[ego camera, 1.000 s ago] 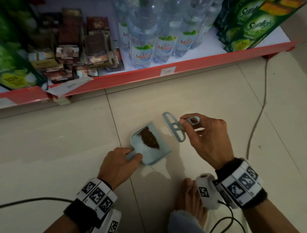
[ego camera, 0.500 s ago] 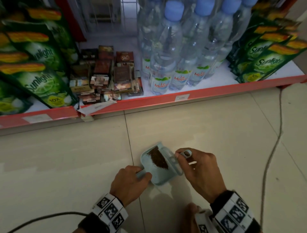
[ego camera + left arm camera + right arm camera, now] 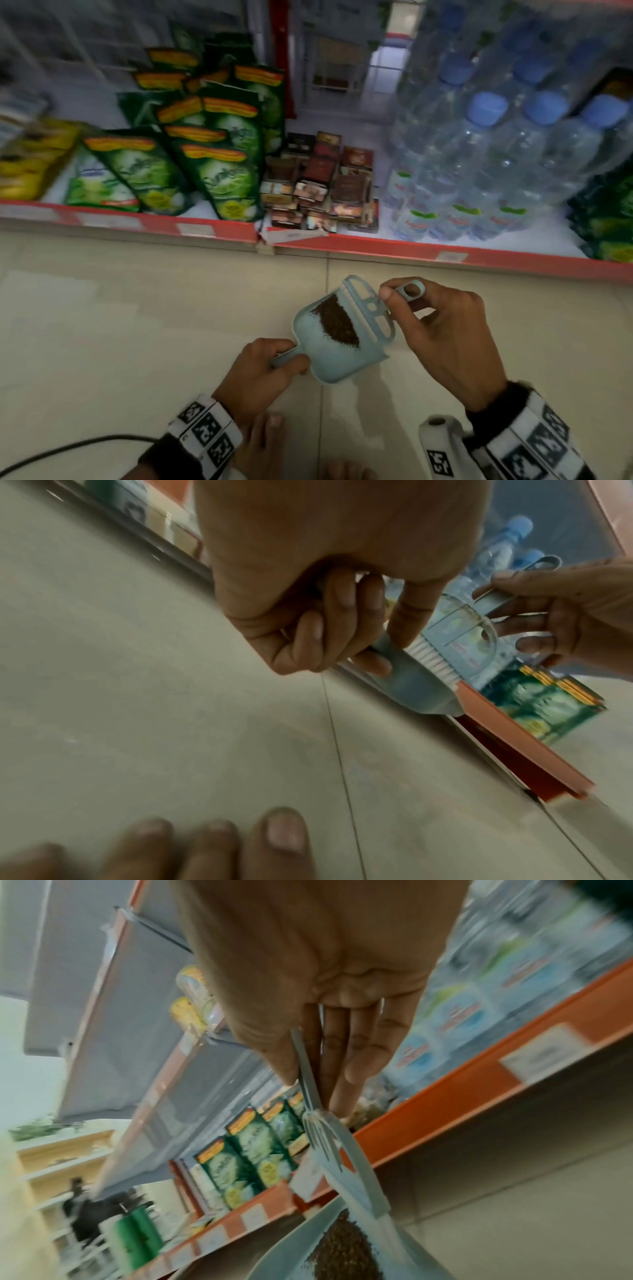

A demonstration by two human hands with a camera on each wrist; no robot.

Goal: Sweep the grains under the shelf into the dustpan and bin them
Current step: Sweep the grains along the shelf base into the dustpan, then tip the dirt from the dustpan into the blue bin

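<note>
A small light-blue dustpan (image 3: 337,363) hangs above the tiled floor, with a dark brown pile of grains (image 3: 337,322) in it. My left hand (image 3: 263,373) grips its short handle from the left; the wrist view shows the fingers (image 3: 337,607) curled round the handle above the pan's underside (image 3: 416,688). My right hand (image 3: 442,335) pinches the handle of a matching blue brush (image 3: 373,308), whose head lies along the pan's open right edge. From the right wrist the brush (image 3: 342,1153) slants down to the grains (image 3: 346,1250).
A low red-edged shelf (image 3: 411,248) runs across ahead, stocked with green pouches (image 3: 219,171), small boxes (image 3: 322,185) and water bottles (image 3: 479,164). Beige floor tiles (image 3: 137,325) spread to the left. A black cable (image 3: 68,448) trails at the lower left, and bare toes (image 3: 260,442) show below the hands.
The dustpan has risen off the floor with the grains in it. The brush moved left from beside the pan and now lies against its open edge. My view has tilted up towards the shelf.
</note>
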